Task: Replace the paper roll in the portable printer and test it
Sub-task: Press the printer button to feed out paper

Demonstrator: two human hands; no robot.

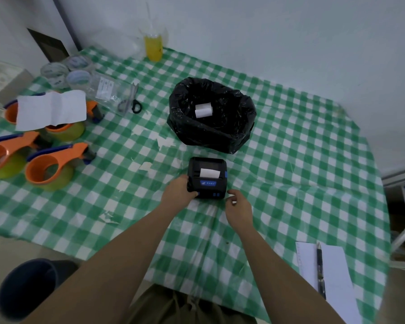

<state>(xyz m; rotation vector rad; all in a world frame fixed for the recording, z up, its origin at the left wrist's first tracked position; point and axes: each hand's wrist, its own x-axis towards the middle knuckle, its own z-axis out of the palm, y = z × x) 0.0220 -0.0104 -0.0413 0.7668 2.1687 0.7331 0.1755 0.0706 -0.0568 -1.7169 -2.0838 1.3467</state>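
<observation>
A small black portable printer (207,177) with a blue label and blue buttons sits on the green checked tablecloth (290,160), its lid closed. A short strip of white paper (209,173) sticks out of its slot. My left hand (179,191) grips the printer's left front corner. My right hand (239,206) hovers just off the right front corner, fingers loosely curled and holding nothing. Behind the printer, a white paper roll (202,110) lies inside a bin lined with a black bag (211,127).
Orange tape dispensers (54,164) and a white sheet (52,109) crowd the left side. Tape rolls (66,71), scissors (131,99) and a yellow drink cup (153,46) are at the back. A notepad with a pen (320,270) lies front right. A dark bin (26,286) stands on the floor.
</observation>
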